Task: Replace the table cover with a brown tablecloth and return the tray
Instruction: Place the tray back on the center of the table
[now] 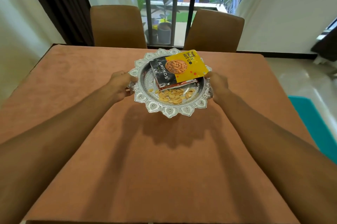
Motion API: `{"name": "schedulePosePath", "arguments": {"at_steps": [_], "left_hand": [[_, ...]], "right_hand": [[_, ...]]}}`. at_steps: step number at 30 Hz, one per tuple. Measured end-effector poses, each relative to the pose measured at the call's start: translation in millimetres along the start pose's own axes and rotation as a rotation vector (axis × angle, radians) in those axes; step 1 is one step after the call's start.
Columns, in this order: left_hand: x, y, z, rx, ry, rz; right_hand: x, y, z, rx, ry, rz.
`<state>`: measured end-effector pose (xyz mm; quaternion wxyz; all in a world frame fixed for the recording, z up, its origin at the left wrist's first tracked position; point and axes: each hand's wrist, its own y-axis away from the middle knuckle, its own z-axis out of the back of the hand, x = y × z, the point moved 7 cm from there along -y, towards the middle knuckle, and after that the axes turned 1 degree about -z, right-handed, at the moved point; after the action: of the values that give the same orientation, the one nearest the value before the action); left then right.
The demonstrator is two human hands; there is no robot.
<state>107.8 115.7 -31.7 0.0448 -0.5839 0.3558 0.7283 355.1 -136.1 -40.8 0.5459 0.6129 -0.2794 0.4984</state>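
Left hand (120, 85), right hand (218, 85): both curled.

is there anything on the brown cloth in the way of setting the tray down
Nothing visible stands in the way. The left hand and right hand grip opposite edges of the tray, and the brown tablecloth beneath it shows only the tray's shadow. The almond packet and nut shells lie in the tray itself.
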Motion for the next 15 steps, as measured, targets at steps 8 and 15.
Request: {"name": "schedulePosePath", "arguments": {"at_steps": [8, 15], "left_hand": [[19, -22, 1, -0.023, -0.003, 0.013], [1, 1, 17, -0.301, -0.31, -0.396]], "right_hand": [[-15, -14, -8, 0.054, 0.043, 0.002], [-27, -11, -5, 0.067, 0.027, 0.092]]}}
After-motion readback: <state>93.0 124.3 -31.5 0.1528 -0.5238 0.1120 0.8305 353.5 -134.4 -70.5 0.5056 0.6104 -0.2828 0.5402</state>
